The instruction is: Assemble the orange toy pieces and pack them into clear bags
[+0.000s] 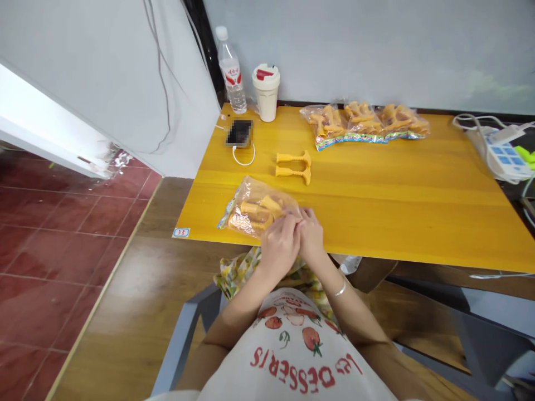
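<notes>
Remotely, I view the left hand (279,245) and right hand (311,233) gripping one end of the clear bag (261,192), which lies on the counter (401,211) at their ten o'clock; in my judgement, closely paired pinches and gentle force best suit so thin a bag.

From my head, the one camera looks forward and steeply down over my shirt (292,334), close above the bench (397,195), reaching the far wall (355,50) and, left, floor tiles (67,250).
</notes>
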A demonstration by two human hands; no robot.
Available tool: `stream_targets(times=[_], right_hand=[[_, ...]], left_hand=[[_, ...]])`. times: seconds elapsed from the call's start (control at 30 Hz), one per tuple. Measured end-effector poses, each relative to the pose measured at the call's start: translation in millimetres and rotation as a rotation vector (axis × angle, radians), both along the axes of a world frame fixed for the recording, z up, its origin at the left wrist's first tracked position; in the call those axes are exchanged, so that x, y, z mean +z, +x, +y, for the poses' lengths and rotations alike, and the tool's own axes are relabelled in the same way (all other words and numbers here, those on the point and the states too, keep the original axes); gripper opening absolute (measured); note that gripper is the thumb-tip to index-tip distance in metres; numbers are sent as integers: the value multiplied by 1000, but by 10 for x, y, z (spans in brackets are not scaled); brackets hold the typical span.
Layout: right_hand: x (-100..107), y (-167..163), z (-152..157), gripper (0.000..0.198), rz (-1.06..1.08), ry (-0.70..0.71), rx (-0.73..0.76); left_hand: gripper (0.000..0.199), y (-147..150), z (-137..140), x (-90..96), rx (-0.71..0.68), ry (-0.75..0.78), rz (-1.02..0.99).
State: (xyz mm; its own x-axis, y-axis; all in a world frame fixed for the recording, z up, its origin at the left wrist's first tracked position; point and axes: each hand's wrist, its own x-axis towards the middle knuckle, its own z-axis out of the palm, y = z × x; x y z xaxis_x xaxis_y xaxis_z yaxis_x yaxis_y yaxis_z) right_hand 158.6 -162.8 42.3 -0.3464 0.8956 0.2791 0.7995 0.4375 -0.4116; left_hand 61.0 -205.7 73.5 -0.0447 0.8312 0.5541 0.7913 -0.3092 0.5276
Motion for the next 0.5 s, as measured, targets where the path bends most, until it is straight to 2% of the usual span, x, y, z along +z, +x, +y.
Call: stream_targets(times=[0.17,0.27,0.37,0.43,0.5], right_hand=[[-114,-192,220,26,165,-138,-27],[-195,-152,254,32,383,-208,79],[-266,-89,265,39,652,-343,212],[-293,-95,269,39,786,-435,235],[-308,-150,265,38,831,-453,227]], left_hand=[[16,-16,-42,-51,-1,-12,14],[16,-73,-6,-72,3,-35,-6],[17,-110,26,-69,-7,-63,-37],[17,-108,35,-68,-15,-61,-47],[15,-91,35,-72,-25,-40,-44]])
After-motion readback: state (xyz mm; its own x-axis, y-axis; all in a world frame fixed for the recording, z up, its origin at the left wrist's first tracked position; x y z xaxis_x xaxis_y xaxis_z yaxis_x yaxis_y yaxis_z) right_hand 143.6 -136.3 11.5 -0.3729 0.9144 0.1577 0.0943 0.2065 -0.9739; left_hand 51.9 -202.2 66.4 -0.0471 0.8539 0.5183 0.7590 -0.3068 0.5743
